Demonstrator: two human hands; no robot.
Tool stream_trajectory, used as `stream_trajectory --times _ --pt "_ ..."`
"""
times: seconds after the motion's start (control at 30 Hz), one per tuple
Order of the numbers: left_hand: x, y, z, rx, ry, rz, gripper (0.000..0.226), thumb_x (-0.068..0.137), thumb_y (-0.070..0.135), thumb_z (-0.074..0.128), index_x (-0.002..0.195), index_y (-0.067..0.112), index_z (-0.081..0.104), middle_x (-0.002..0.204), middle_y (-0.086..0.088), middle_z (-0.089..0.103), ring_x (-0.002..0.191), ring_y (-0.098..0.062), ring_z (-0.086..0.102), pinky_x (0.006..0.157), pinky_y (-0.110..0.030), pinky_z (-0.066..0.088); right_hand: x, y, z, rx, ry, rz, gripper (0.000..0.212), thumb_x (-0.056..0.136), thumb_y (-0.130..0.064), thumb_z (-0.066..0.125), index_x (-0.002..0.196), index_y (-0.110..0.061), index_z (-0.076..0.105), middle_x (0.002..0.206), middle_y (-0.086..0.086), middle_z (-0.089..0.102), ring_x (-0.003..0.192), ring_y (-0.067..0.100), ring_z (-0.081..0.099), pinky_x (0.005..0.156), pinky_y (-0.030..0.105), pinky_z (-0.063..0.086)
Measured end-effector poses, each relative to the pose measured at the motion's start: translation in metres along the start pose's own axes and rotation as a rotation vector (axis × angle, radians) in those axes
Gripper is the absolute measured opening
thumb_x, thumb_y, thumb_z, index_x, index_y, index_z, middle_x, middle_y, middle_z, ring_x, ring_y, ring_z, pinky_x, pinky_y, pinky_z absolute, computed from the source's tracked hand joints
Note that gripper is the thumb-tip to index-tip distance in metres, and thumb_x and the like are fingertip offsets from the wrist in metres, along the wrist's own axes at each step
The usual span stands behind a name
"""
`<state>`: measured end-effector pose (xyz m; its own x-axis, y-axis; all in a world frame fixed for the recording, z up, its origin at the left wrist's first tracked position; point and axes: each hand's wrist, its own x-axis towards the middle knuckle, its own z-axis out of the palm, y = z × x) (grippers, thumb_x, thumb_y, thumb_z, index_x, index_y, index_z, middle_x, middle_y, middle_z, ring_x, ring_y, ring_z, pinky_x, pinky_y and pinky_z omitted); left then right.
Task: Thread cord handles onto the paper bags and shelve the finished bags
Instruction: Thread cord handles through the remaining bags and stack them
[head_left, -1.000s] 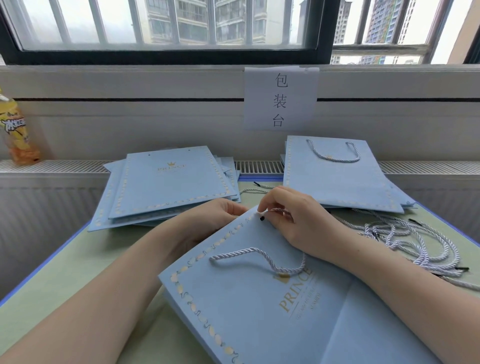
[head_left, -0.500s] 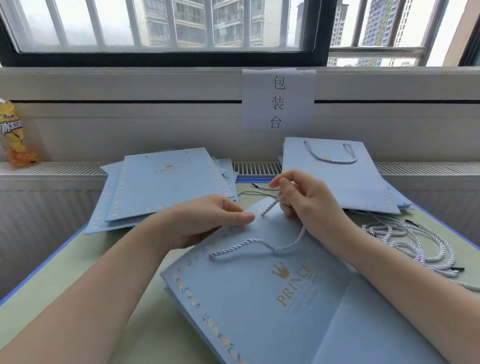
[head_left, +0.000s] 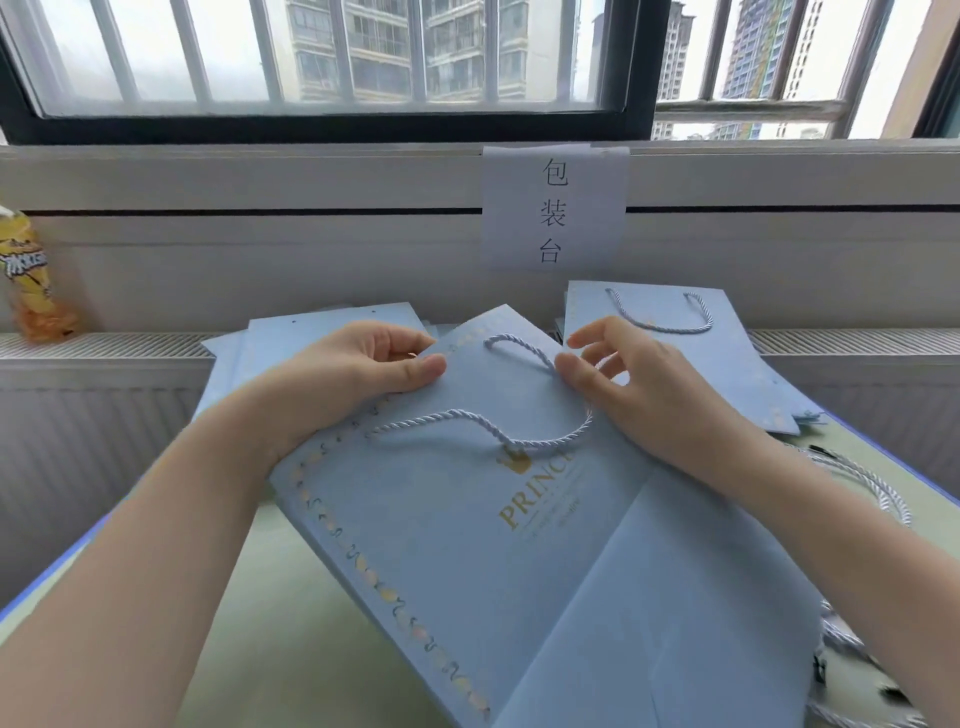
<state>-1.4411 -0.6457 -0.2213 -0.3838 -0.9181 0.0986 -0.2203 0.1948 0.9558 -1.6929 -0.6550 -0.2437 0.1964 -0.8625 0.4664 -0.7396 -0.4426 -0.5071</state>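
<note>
Left hand (head_left: 358, 364) pinches the top edge of the flat pale-blue paper bag (head_left: 467, 530), tilted up off the green table (head_left: 291, 649). Right hand (head_left: 639, 389), fingers loosely spread, nips the white twisted cord handle (head_left: 519, 441) threaded at the bag's top.

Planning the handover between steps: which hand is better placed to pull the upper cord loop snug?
Right. The right hand already pinches the cord at the bag top, while the left hand grips the bag's upper edge, steadying it.
</note>
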Motion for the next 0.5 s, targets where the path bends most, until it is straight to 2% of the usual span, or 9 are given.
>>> stream_trajectory --times 0.07,0.13,0.17,0.23,0.3,0.33,0.4,0.5 --pt "0.0 0.0 -0.008 0.009 0.012 0.053 0.042 0.06 0.047 0.081 0.088 0.017 0.076 0.09 -0.008 0.074 0.07 -0.015 0.07 0.059 -0.021 0.054 0.001 0.002 -0.004 -0.041 -0.114 0.046 0.046 0.084 -0.064 0.04 0.094 -0.022 0.057 0.086 -0.01 0.059 0.078 0.008 0.055 0.075 0.031 0.044" --pt "0.001 0.0 -0.013 0.02 0.031 0.07 0.062 0.046 0.057 0.085 0.091 0.015 0.075 0.092 -0.01 0.074 0.073 -0.016 0.07 0.062 -0.022 0.056 0.001 0.002 -0.01 0.111 -0.257 0.127 0.058 0.076 -0.068 0.044 0.091 -0.014 0.059 0.08 -0.002 0.064 0.072 0.011 0.058 0.071 0.031 0.046" --pt "0.0 0.001 -0.013 0.023 0.041 0.07 0.062 0.045 0.058 0.085 0.089 0.016 0.075 0.092 -0.009 0.074 0.073 -0.016 0.07 0.063 -0.022 0.056 0.0 0.003 -0.013 0.244 -0.326 0.185 0.055 0.073 -0.064 0.049 0.093 -0.014 0.061 0.083 0.001 0.07 0.073 0.012 0.063 0.069 0.03 0.05" --pt "-0.001 0.002 -0.007 0.076 0.082 0.044 0.044 0.06 0.053 0.08 0.086 0.018 0.074 0.089 -0.006 0.074 0.072 -0.015 0.07 0.067 -0.026 0.057 -0.002 0.006 -0.02 0.493 -0.424 0.274 0.038 0.075 -0.049 0.059 0.091 -0.015 0.065 0.086 0.003 0.073 0.072 0.017 0.068 0.062 0.029 0.055" --pt "0.001 0.0 0.001 0.333 0.212 0.074 0.017 0.079 0.035 0.071 0.087 0.02 0.072 0.086 -0.001 0.074 0.073 -0.015 0.069 0.075 -0.031 0.054 -0.001 0.011 -0.024 0.614 -0.411 0.289 0.028 0.076 -0.042 0.063 0.086 -0.016 0.066 0.083 0.004 0.072 0.069 0.019 0.067 0.06 0.03 0.054" --pt "0.004 -0.003 0.002 0.547 0.311 0.147 0.011 0.085 0.028 0.068 0.093 0.021 0.07 0.087 0.002 0.071 0.076 -0.015 0.066 0.078 -0.031 0.052 0.0 0.014 -0.024 0.639 -0.389 0.292 0.027 0.075 -0.042 0.064 0.084 -0.017 0.066 0.08 0.004 0.071 0.067 0.018 0.065 0.06 0.03 0.053" --pt "0.007 -0.006 0.007 0.901 0.485 0.353 0.016 0.087 0.022 0.066 0.103 0.021 0.067 0.094 0.009 0.064 0.083 -0.012 0.057 0.081 -0.033 0.048 0.002 0.019 -0.025 0.68 -0.348 0.3 0.028 0.074 -0.043 0.065 0.085 -0.017 0.066 0.081 0.004 0.07 0.067 0.019 0.064 0.061 0.031 0.053" --pt "0.01 -0.005 0.011 1.055 0.552 0.647 0.021 0.087 0.028 0.061 0.103 0.017 0.07 0.112 0.001 0.063 0.109 -0.016 0.048 0.092 -0.042 0.045 0.004 0.023 -0.026 0.781 -0.29 0.336 0.032 0.08 -0.039 0.063 0.094 -0.011 0.066 0.087 0.01 0.069 0.071 0.024 0.064 0.065 0.035 0.054"
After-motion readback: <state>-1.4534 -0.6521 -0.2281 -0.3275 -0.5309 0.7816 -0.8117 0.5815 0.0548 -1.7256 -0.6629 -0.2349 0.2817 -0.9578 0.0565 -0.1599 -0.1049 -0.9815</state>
